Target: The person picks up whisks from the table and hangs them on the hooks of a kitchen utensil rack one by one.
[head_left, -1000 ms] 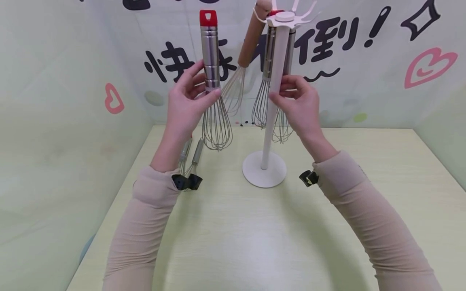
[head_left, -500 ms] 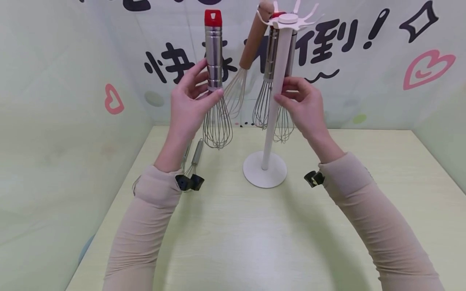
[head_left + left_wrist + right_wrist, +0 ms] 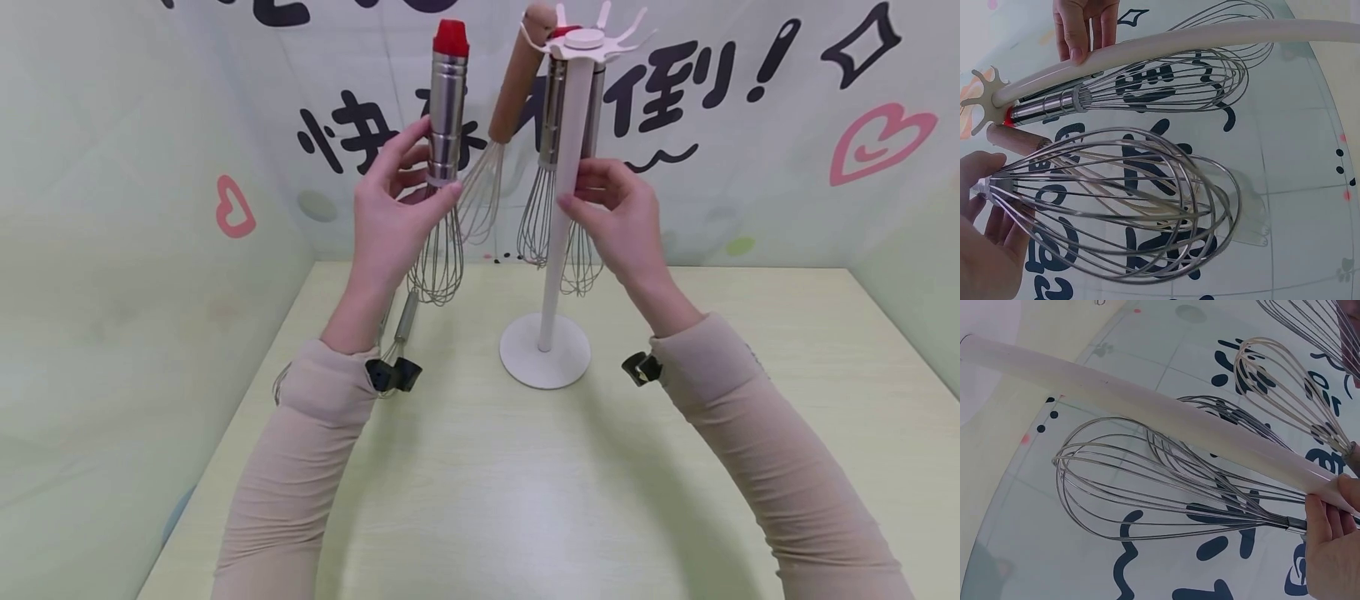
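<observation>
In the head view my left hand [image 3: 397, 208] pinches a steel whisk [image 3: 447, 117] with a red end cap, low on its handle, wires pointing down. The whisk is held in the air left of a white stand [image 3: 570, 167] with a ring of hooks on top. My right hand [image 3: 618, 208] grips the stand's pole between thumb and fingers. From the hooks hang a wooden-handled whisk [image 3: 517, 83], tilted, a red-topped steel whisk [image 3: 552, 112], and another steel whisk [image 3: 581, 258], partly hidden by the pole and my right hand.
On the table [image 3: 480, 483], behind my left wrist, lie small whisks [image 3: 407, 317], partly covered by the forearm. The stand's round base [image 3: 517, 358] rests mid-table. A printed cloth [image 3: 750, 192] hangs behind, and another cloth wall [image 3: 150, 292] borders the left side.
The held whisk has moved slightly right, closer to the stand, and its red cap has turned and its wire end has swung left. The right hand keeps its hold on the pole, which shifted slightly.
</observation>
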`<state>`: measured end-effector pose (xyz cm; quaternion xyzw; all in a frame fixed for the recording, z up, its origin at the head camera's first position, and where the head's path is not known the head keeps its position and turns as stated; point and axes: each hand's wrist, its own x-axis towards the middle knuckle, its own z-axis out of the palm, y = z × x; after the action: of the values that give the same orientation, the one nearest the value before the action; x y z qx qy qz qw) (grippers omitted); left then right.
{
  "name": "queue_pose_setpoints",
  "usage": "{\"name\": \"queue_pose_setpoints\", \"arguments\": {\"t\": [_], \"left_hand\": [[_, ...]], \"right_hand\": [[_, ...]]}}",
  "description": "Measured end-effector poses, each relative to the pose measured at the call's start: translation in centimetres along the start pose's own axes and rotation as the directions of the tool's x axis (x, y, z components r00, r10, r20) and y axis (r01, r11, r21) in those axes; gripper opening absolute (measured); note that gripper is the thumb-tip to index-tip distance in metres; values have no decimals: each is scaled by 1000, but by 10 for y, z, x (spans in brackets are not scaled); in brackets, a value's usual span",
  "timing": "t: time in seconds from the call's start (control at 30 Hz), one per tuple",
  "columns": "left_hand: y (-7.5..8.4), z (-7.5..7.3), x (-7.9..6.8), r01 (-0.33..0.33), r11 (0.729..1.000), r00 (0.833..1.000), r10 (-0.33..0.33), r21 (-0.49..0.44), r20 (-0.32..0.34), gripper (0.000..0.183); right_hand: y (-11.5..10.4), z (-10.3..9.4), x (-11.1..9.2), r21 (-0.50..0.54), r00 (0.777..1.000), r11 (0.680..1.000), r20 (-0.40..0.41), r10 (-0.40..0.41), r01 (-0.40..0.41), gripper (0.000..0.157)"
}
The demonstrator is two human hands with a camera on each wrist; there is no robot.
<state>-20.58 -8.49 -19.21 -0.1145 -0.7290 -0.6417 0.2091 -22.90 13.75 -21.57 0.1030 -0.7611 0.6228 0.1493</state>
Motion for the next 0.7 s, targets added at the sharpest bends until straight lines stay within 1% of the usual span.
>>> {"name": "queue_pose_setpoints", "arguments": {"t": [0.13,0.37,0.53,0.7], "left_hand": [[0,2,1,-3,1000,1000,3,-6,3,62],[3,5,3,-2,999,1000,3,-45,17,66],[5,8,4,-21,1000,999,22,-17,31,65],[7,11,5,-26,1000,999,25,10,27,63]], "right_hand": [[-1,2,-1,-5,1000,1000,-8,-9,9,32],[-2,6,-3,-12,1000,1000,-6,-14,14,32],[-2,6,-3,-5,1000,1000,-16,-17,17,31],[-1,7,-4,6,999,999,-14,-34,34,31]]}}
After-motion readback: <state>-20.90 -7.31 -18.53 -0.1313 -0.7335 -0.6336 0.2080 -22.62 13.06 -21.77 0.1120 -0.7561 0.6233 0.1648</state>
